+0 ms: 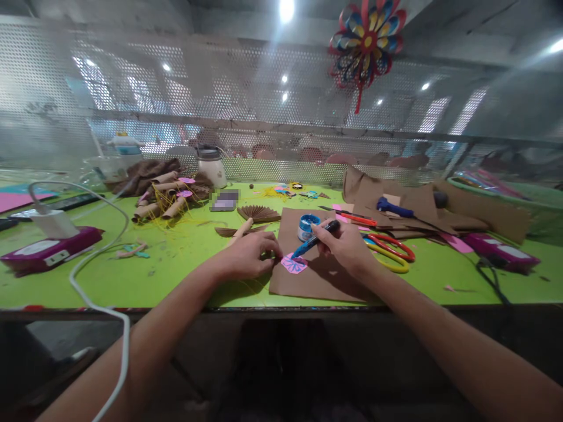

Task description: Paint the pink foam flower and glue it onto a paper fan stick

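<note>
My right hand (345, 243) is closed around a blue marker (311, 244) with a black end. Its tip rests on a small pink paper piece (294, 265), which bears blue strokes fanning outward. At the left edge of that piece, the curled fingers of my left hand (248, 255) press on it; part of their grip is hidden. Both the piece and an open jar with a blue rim (308, 226) sit on a brown cardboard sheet (329, 284). Just beyond my left hand lies a pleated brown paper fan (259, 213).
Scissors with red and yellow handles (389, 262), a blue-handled tool (394, 207) and brown cardboard pieces (422, 214) lie to the right. Cardboard tubes (176, 206) with yellow strands lie left. A white cable (79, 281) crosses the table's front edge. Power strips (53, 249) flank the work area.
</note>
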The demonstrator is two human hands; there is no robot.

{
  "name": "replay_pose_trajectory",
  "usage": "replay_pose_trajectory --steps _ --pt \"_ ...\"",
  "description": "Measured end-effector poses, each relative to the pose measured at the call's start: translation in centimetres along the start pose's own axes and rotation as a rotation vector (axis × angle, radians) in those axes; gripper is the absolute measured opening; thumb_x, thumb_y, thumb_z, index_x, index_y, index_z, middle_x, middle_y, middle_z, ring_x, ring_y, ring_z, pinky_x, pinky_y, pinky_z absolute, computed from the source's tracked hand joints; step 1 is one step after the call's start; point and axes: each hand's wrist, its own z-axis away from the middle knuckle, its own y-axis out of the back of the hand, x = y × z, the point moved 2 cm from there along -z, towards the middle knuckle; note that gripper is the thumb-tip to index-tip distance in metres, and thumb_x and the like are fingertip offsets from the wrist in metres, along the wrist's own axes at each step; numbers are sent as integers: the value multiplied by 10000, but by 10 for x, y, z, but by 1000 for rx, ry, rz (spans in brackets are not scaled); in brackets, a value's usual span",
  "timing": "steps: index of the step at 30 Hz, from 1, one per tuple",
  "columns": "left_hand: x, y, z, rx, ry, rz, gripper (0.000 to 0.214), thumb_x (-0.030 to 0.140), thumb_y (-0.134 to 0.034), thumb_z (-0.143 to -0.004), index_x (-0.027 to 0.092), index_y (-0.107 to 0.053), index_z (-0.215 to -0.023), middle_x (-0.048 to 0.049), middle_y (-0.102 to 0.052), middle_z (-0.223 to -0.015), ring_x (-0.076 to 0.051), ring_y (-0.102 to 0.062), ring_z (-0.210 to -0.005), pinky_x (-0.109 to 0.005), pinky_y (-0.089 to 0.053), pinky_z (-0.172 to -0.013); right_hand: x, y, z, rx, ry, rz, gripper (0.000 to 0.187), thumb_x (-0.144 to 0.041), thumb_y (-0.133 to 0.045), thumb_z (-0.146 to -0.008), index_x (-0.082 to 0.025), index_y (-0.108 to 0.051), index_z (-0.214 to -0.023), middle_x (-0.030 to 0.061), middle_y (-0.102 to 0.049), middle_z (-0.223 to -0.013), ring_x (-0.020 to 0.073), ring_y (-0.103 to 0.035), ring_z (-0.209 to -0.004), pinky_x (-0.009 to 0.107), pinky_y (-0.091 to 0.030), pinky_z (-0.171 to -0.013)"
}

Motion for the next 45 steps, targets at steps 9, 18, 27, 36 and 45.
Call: replay_pose_trajectory --steps 9,18,27,36,45 --pt "2 2 1 -1 -6 7 221 309 -473 -814 259 -666 -911 -1 -616 -994 -192 -532 -999 -458 -44 -1078 -2 1 1 -13 15 13 350 -483 -540 -799 -161 -552 -663 -27 -527 -474 89 -458 -434 214 -371 -459" --pt "2 1 2 -17 -15 13 229 274 -473 -807 267 -677 -912 6 -610 -1020 -193 -522 -1019 -462 -2 -1086 0 -1 0 -21 15 32 362 -499 -536 -795 -159 -562 -674 -25 -525 -472 87 -452 -421 212 -367 -435" --pt "0 0 1 4 -45 1 236 259 -471 -795 279 -677 -907 22 -607 -1000 -182 -531 -1012 -460 54 -1095 0 -1 -1 -25 9 55 350 -488 -534 -802 -159 -559 -684 -20 -529 -489 89 -454 -433 218 -370 -451" --pt "0 0 1 4 -35 -2 238 262 -476 -788 285 -683 -903 20 -612 -997 -188 -537 -1004 -468 39 -1094 4 0 -2 25 12 24 344 -492 -553 -790 -160 -555 -703 -18 -531 -493 98 -467 -438 223 -376 -449" --pt "1 0 1 3 -31 -8 237 261 -471 -794 279 -680 -907 15 -617 -1003 -193 -534 -1009 -475 25 -1091 4 -2 -3 -11 50 61 332 -469 -537 -808 -161 -563 -687 -16 -534 -498 97 -471 -453 221 -381 -472"
